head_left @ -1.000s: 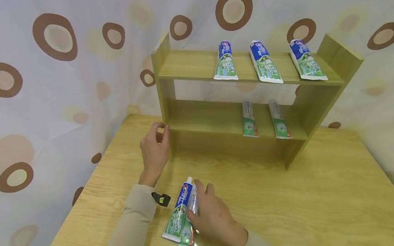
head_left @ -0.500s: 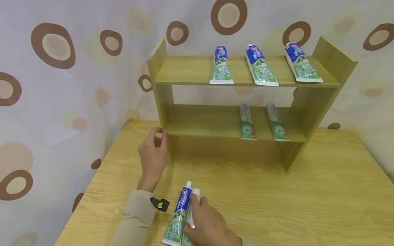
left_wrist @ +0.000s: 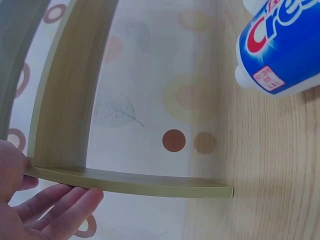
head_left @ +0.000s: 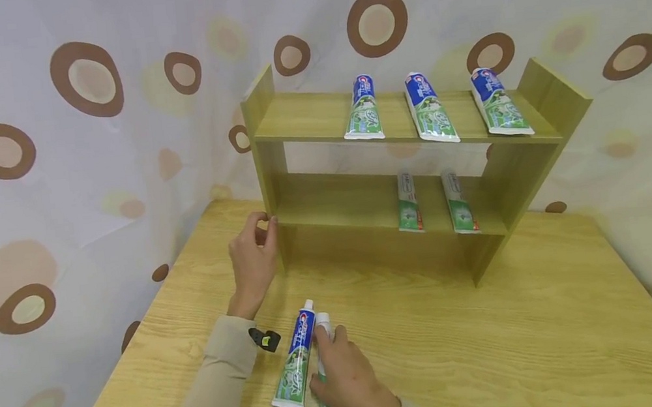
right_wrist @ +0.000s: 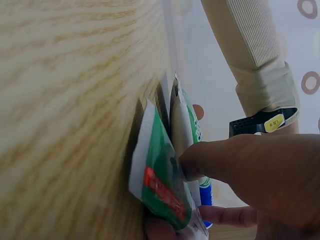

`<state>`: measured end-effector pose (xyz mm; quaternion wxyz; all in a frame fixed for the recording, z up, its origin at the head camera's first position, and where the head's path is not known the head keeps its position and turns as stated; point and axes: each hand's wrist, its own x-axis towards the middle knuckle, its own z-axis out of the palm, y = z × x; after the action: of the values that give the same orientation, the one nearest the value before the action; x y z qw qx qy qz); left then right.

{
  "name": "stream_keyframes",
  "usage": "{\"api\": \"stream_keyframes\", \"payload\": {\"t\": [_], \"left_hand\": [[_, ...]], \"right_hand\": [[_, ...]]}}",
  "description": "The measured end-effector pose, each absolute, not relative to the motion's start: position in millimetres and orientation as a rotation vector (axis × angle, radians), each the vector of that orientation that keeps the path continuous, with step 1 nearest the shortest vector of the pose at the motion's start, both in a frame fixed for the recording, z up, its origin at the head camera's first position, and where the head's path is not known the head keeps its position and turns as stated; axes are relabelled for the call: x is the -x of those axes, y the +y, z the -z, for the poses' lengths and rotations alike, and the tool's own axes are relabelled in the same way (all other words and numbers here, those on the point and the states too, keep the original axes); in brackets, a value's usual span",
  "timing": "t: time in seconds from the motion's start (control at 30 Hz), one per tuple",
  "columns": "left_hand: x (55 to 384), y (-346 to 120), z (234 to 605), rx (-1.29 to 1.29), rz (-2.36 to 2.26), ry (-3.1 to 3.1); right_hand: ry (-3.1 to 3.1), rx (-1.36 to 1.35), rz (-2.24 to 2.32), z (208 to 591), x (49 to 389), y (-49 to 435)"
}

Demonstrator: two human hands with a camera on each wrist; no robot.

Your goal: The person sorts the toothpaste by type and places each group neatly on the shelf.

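Observation:
With thumb and fingers, my left hand point(head_left: 251, 256) holds the front edge of the left side panel point(left_wrist: 150, 189) of a two-tier wooden shelf point(head_left: 331, 199). Low in the head view, my right hand point(head_left: 351, 381) grips a white and green toothpaste tube point(right_wrist: 167, 177), thumb on one side and fingers on the other. The hand covers much of this tube; its white cap and green crimped end show. Just left of it, a blue and green Crest toothpaste tube point(head_left: 295, 363) lies on the table, cap toward the shelf.
Three Crest tubes, one of them a toothpaste tube point(head_left: 431, 108) in the middle, lie on the upper board. Two slimmer white and green tubes, including a left tube point(head_left: 408, 202), lie on the lower board. A patterned curtain point(head_left: 150, 148) hangs behind the wooden table point(head_left: 491, 331).
The white and green tube has slid out from against the Crest tube, toward the right, with my right hand. My left hand stays at the side panel. The head view has shifted slightly.

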<state>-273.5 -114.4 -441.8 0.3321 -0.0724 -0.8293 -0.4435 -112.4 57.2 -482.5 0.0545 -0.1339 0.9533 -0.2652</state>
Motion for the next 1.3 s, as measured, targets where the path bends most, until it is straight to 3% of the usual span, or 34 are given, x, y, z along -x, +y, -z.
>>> {"api": "stream_keyframes", "payload": {"t": [0.73, 1.3], "left_hand": [[275, -114, 441, 0.201, 1.153, -2.141], [273, -113, 440, 0.188, 1.165, -2.164]], "right_hand": [[3.003, 0.410, 1.006, 477, 118, 72], [3.114, 0.565, 1.078, 426, 132, 88]]}}
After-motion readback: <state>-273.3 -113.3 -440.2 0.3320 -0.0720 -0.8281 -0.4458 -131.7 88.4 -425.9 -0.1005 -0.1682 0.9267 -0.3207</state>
